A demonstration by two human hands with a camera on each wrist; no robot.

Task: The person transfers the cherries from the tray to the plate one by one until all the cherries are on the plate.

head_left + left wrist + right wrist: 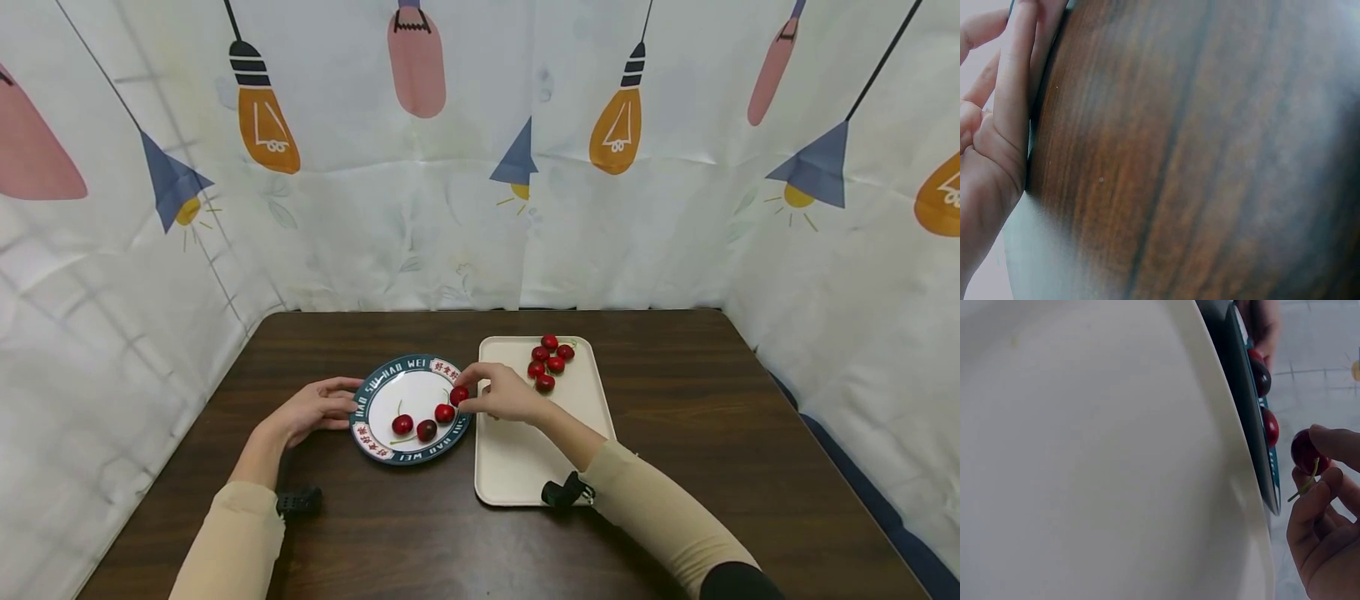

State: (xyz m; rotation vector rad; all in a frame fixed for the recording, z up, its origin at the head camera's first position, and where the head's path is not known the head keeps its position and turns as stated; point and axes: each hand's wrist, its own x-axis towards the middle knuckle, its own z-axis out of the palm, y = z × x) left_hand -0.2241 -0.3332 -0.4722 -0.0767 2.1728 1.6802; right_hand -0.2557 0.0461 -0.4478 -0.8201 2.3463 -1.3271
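My right hand [501,393] pinches a dark red cherry [1307,452] between thumb and fingers, over the right side of a round plate. A thin green stem hangs from this cherry. The plate has a white middle and a dark teal rim [362,408] with lettering. On it lie three other cherries [402,425], toward the near side. Relaxed fingers of my left hand [313,408] touch the plate's left rim. In the left wrist view that hand [997,137] shows at the left edge, fingers extended.
A cream rectangular tray [517,467] stands right of the plate, under my right forearm. Several red cherries [556,364] lie together at its far end. Both stand on a dark wooden table [390,533], with a patterned curtain [420,225] behind.
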